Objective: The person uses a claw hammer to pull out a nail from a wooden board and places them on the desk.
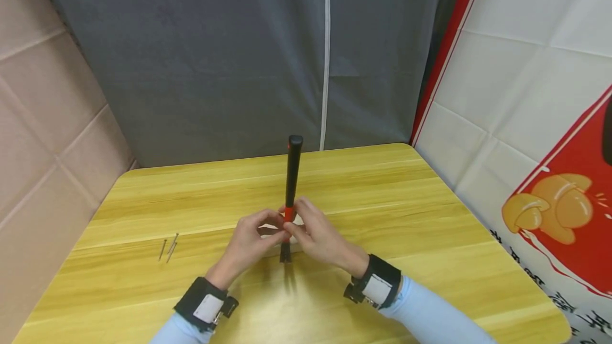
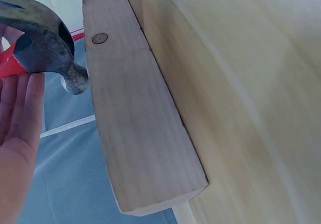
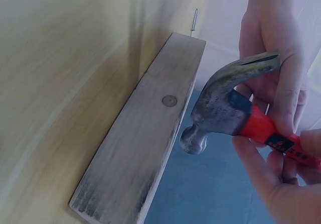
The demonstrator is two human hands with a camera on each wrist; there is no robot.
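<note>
A claw hammer stands upright, head down, its black grip pointing up. My left hand pinches its red neck between thumb and fingers. From the other side my right hand pinches the same red part, so the hands nearly meet there. In the right wrist view the steel hammer head hangs close by the long edge of a wooden block. The block's pale face carries one round dark spot near that edge. In the head view, hands and hammer hide much of the block.
Three loose nails lie on the wood-grain table, left of my hands. A grey curtain hangs behind the table. A pale padded wall stands at the left, and a white and red printed sheet at the right.
</note>
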